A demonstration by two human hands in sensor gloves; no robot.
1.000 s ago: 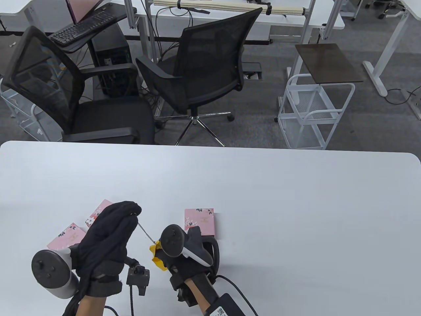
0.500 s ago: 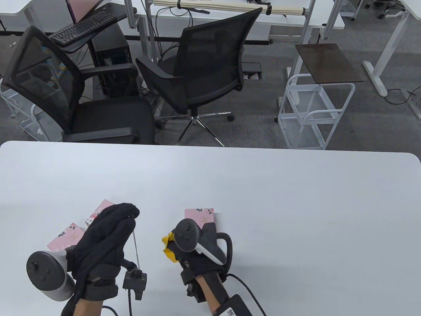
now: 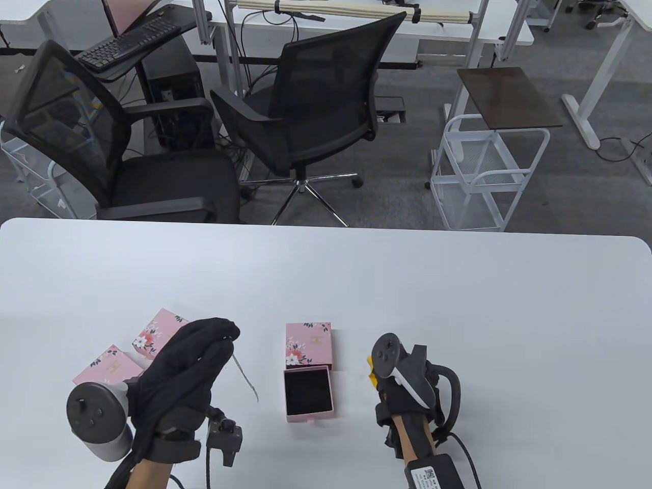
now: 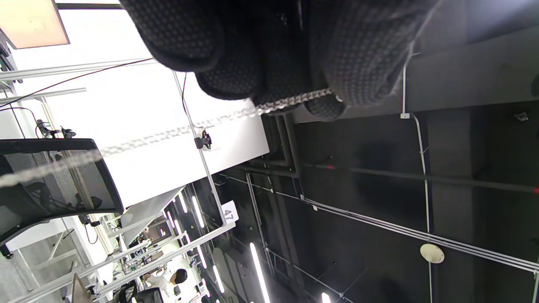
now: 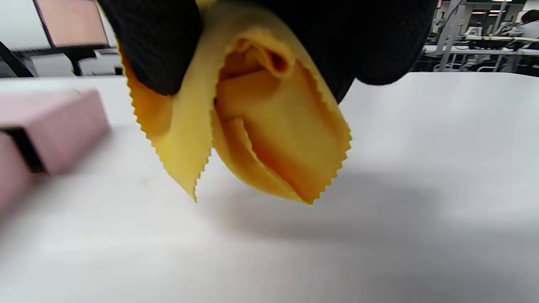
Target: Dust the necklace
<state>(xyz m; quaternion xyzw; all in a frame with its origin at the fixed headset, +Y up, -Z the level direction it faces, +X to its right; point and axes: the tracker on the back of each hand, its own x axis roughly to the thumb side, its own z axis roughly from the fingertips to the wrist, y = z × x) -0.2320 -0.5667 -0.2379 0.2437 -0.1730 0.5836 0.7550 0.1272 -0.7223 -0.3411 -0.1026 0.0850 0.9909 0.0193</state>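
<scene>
Left hand: the left hand [image 3: 188, 367] is raised over the near-left of the tabletop [image 3: 407, 285], fingers bunched together and pinching the necklace.
Necklace: the necklace [image 3: 246, 376], a thin silver chain, hangs from those fingertips [image 4: 324, 71] and trails down toward the tabletop, between the hand and the open box; the left wrist view has it clamped right at the glove tips.
Right hand: the right hand [image 3: 402, 392] is well off to the right, closed around the yellow cloth.
Cloth: the yellow cloth [image 5: 261, 122], zigzag-edged and folded over itself, droops from the glove just above the tabletop; whether it touches, can't tell.
Open box: a pink open box [image 3: 308, 393] with a black lining sits between the two hands.
Sleeve: a floral pink sleeve [image 3: 308, 344] lies just behind it, edges touching.
Other boxes: two more pink boxes [image 3: 153, 331] sit at the left, partly under the left hand.
</scene>
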